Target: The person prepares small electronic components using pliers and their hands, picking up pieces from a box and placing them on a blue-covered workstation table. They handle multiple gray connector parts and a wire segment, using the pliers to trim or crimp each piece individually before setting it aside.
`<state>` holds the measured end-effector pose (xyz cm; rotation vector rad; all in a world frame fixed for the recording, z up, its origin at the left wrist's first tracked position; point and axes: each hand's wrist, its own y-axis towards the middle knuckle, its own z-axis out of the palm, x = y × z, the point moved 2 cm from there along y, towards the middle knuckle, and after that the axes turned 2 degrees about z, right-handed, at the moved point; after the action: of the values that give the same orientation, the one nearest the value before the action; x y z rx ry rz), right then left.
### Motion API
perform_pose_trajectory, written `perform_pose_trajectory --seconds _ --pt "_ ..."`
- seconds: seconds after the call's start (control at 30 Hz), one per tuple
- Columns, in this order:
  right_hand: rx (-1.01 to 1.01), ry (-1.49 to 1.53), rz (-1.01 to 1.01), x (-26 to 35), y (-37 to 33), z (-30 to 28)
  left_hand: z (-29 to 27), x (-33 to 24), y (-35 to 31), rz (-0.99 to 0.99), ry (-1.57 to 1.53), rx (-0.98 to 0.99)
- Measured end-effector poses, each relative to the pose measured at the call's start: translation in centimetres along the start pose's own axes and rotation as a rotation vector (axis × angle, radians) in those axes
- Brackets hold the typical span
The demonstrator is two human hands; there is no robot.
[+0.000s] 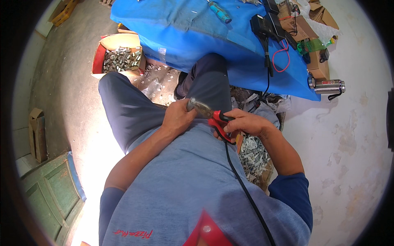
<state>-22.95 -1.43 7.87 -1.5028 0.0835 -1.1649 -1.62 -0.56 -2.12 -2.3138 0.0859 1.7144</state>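
Red-handled pliers [218, 123] gripped in right hand [248, 123]; left hand [178, 117] just left of them, can't tell its hold. Brace both wrists!

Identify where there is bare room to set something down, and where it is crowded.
Mostly bare: blue cloth left of the screwdriver; concrete floor left of the carton of metal pieces. Crowded: the cloth's right end, with black adapters beside cardboard.

Hand tool [214, 123]: red and black. Worktop [184, 37] wears plain bright blue; screwdriver [220, 13] shows teal, metal pieces [122, 59] silver-grey, bottle [314, 45] green, flask [328, 86] silver. Shirt [176, 176] is heathered light blue, sleeves [291, 197] navy; trousers [127, 106] dark blue-grey; door [51, 197] green; wall [328, 139] blotched white and beige.
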Motion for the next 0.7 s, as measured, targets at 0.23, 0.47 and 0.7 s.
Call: perform_pose_trajectory --seconds 0.23,0.47,0.7 --pt "-0.002 0.051 0.003 0.0 0.1 0.1 0.4 1.1 0.2 0.018 0.049 0.028" --pt "-0.01 0.084 0.007 -0.2 0.1 0.0 0.3 0.5 0.2 0.054 0.085 0.015" --pt "0.013 0.137 -0.02 -0.8 0.2 -0.1 0.5 0.8 0.2 0.042 0.025 0.008"
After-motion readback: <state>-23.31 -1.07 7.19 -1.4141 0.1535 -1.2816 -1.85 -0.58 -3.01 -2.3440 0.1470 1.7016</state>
